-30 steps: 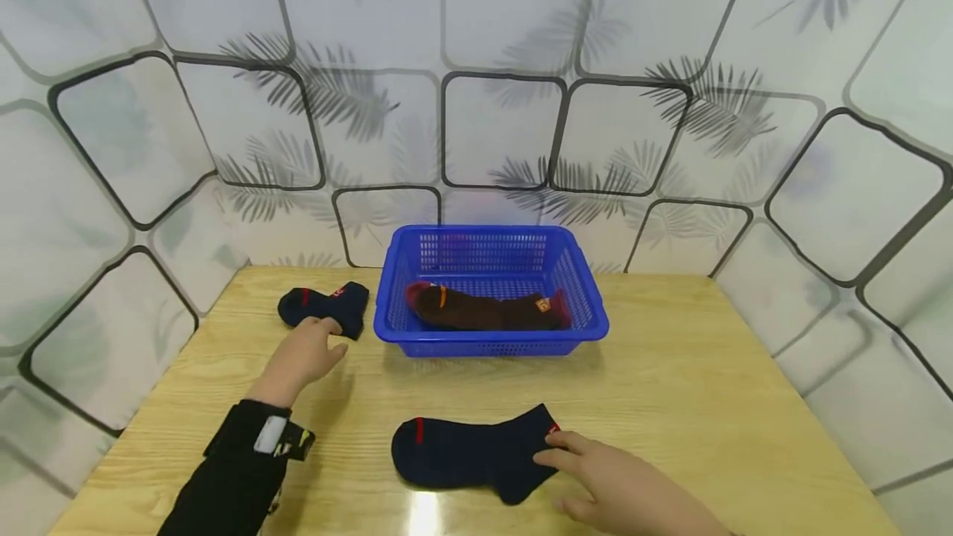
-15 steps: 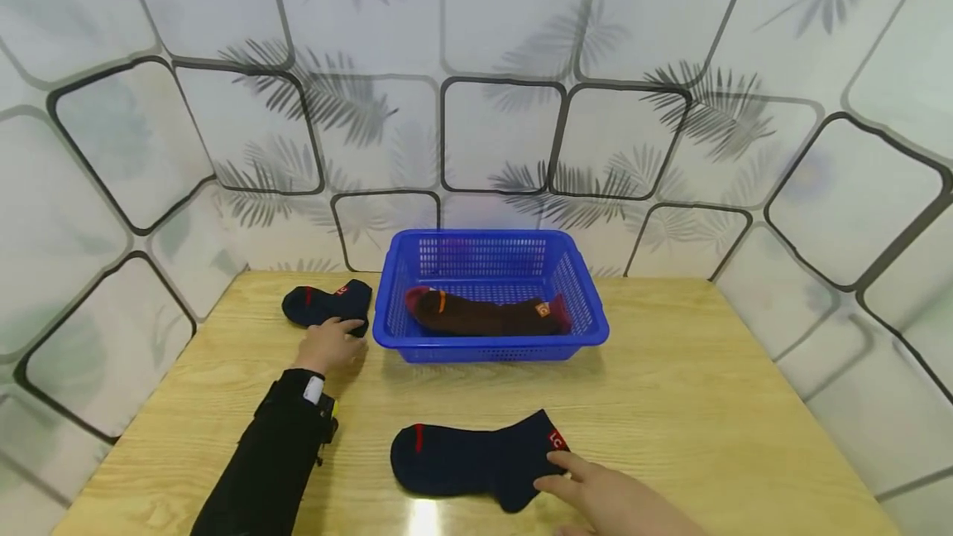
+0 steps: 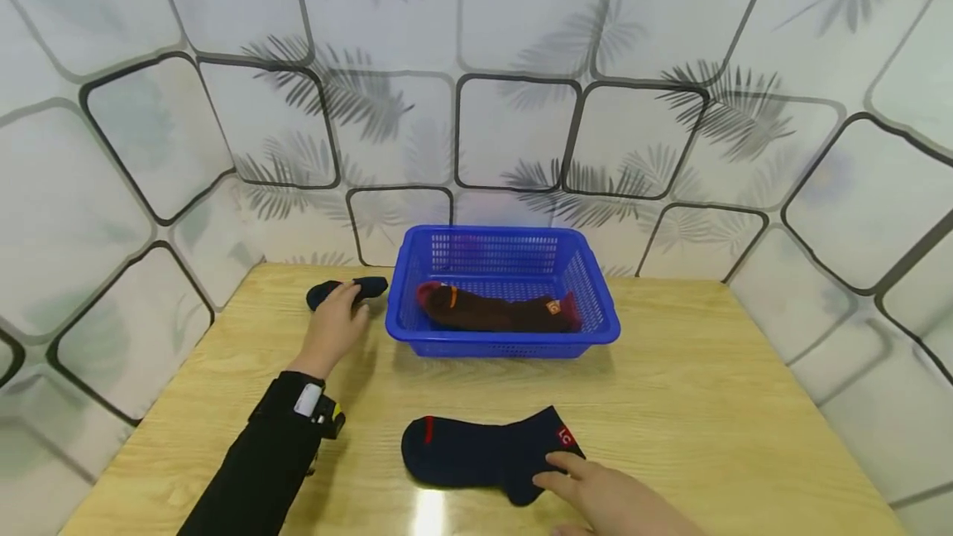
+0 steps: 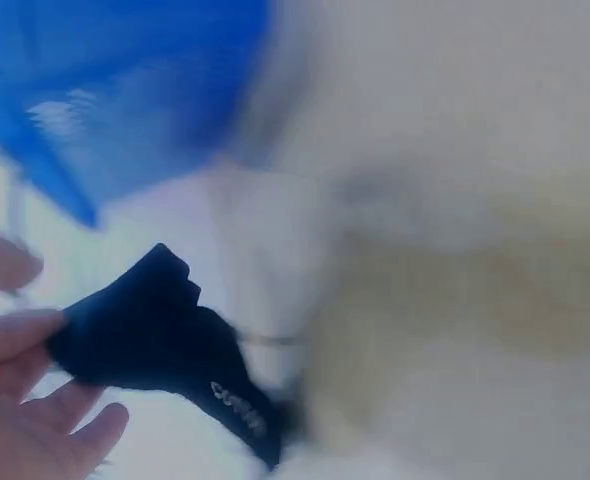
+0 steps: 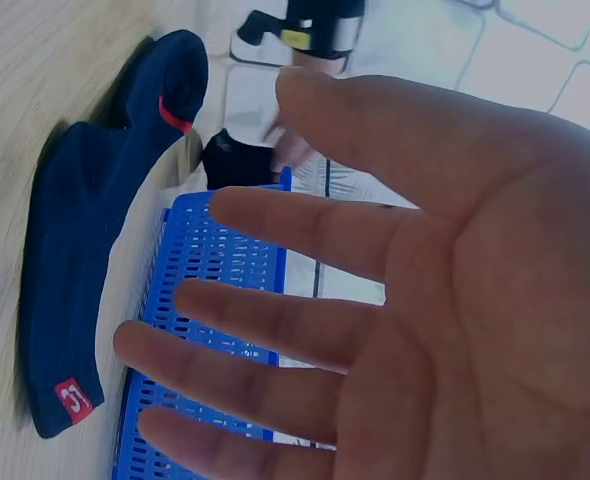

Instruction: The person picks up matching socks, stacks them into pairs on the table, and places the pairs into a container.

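At the back left of the table, my left hand [image 3: 333, 333] pinches a navy ankle sock [image 3: 371, 287]. In the left wrist view the navy sock [image 4: 160, 345] hangs from the fingertips of the left hand [image 4: 35, 400], pale lettering on its sole. A second navy sock [image 3: 469, 455], with a red stripe and a red "LC" label, lies flat at the front middle. Over its cuff end hovers my right hand [image 3: 614, 496], holding nothing. The right wrist view shows that hand [image 5: 395, 280] with its fingers extended and spread, apart from the flat sock [image 5: 75, 230].
A blue plastic basket [image 3: 502, 343] stands at the back middle, close to the right of the lifted sock. Inside it lie brown socks [image 3: 495, 314] with dark red ends. The wooden table [image 3: 692, 404] ends at a patterned fabric backdrop [image 3: 514, 131].
My left hand has taken hold of the back-left navy sock, which was lying flat, and lifted it. The right hand has barely moved. The head view has shifted slightly.
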The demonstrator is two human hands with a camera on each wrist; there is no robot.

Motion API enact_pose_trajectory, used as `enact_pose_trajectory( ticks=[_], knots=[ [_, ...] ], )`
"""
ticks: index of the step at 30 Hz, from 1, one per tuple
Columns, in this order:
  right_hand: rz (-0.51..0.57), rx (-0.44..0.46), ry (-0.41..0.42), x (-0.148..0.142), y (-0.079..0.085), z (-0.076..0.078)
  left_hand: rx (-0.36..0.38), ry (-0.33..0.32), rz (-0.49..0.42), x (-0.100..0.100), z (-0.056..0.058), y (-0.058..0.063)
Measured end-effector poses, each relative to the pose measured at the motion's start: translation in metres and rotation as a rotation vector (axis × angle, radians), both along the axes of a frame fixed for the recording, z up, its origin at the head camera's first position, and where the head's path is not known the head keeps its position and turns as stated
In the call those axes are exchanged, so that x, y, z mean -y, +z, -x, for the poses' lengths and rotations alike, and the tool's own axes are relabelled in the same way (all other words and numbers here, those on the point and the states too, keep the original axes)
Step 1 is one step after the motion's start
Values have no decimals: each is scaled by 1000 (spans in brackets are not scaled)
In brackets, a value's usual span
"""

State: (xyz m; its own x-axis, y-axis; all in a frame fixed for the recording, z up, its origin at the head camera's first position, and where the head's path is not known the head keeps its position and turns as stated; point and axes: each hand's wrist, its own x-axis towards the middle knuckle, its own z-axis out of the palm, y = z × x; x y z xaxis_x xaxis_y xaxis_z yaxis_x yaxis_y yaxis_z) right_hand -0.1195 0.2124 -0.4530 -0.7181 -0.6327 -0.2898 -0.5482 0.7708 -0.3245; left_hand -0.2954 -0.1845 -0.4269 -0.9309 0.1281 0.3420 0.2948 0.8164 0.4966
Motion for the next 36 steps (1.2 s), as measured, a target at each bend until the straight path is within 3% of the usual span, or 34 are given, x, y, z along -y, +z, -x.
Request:
enact_pose_trajectory(
  ticks=[3, 6, 8, 11, 13, 15, 17, 19, 21, 23, 26, 28, 33, 35, 36],
  knots=[
    [10, 12, -26, 8, 22, -7, -165, 25, -105, -9, -10, 23],
    [89, 10, -107, 16, 41, -13, -331, 3, -184, -20, -25, 44],
    [189, -43, -153, 20, 49, -14, -416, -61, -220, -31, -39, 56],
    [395, -73, -238, 23, 54, -10, -473, -224, -248, -51, -59, 70],
    [545, -67, -265, 26, 55, -4, -461, -352, -257, -64, -73, 76],
    [699, 27, -272, 30, 54, 5, -439, -462, -273, -77, -84, 78],
    [844, 175, -244, 35, 53, 16, -405, -552, -294, -86, -94, 77],
    [970, 378, -236, 42, 51, 26, -363, -618, -318, -94, -104, 75],
    [1070, 556, -277, 48, 50, 33, -313, -675, -332, -99, -111, 71],
    [1158, 639, -358, 52, 50, 37, -264, -710, -321, -104, -117, 68],
    [1269, 611, -468, 52, 53, 41, -213, -737, -261, -110, -125, 60],
    [1321, 569, -485, 50, 56, 42, -218, -749, -180, -113, -130, 54],
    [1427, 557, -355, 40, 60, 44, -237, -839, 67, -116, -139, 38],
    [1440, 562, -296, 39, 63, 42, -188, -899, 62, -116, -142, 32],
    [1436, 550, -275, 39, 65, 40, -140, -929, 9, -116, -143, 30]
  ],
)
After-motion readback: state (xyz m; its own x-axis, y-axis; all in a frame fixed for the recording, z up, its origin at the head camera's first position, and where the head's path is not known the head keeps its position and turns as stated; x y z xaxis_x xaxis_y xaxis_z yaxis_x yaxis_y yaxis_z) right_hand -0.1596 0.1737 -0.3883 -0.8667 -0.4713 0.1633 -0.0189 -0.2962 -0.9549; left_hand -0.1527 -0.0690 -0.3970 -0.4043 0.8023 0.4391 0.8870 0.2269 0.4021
